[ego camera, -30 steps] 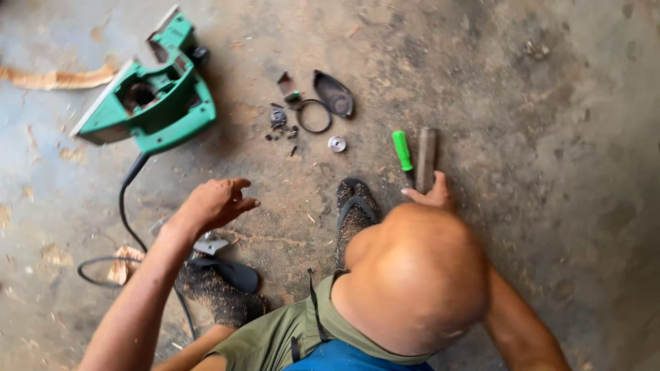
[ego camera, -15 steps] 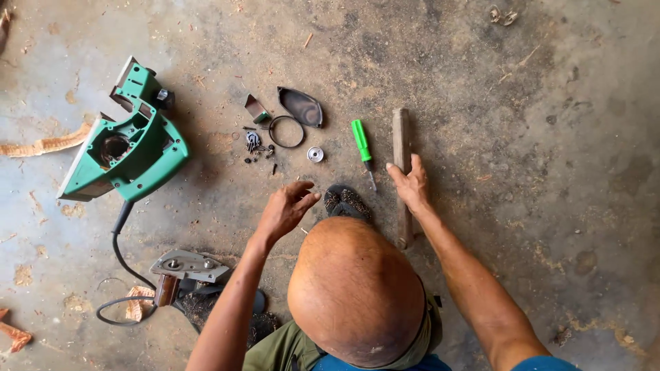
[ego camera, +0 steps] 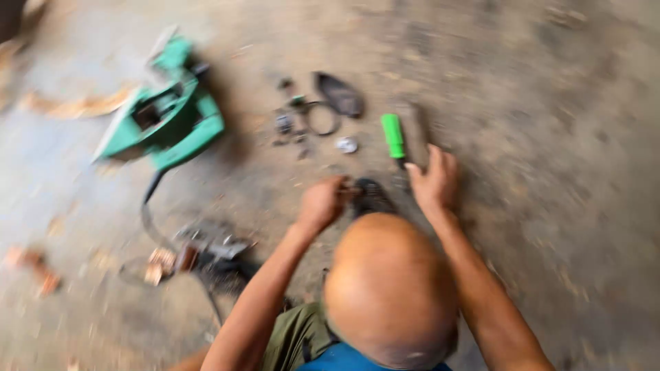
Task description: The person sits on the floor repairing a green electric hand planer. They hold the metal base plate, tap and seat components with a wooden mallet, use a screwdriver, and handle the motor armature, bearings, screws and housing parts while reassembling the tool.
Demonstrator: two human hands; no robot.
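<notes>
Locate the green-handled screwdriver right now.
Head view: the green-handled screwdriver lies on the concrete floor, just above the right hand, beside a dull grey bar and right of a small silver disc.

A blurred view looks down on a grey, dusty concrete floor (ego camera: 550,103). At the upper left lies a green power tool (ego camera: 165,120) with its housing open, and a dark cord (ego camera: 148,213) trails from it toward the lower left. Right of the tool sits a scatter of small parts: a dark ring (ego camera: 322,118), a dark oval cover (ego camera: 339,93) and a small silver disc (ego camera: 346,145). Pale wood scraps (ego camera: 75,104) lie at the far left. A dull metal piece (ego camera: 210,244) rests by the cord.
</notes>
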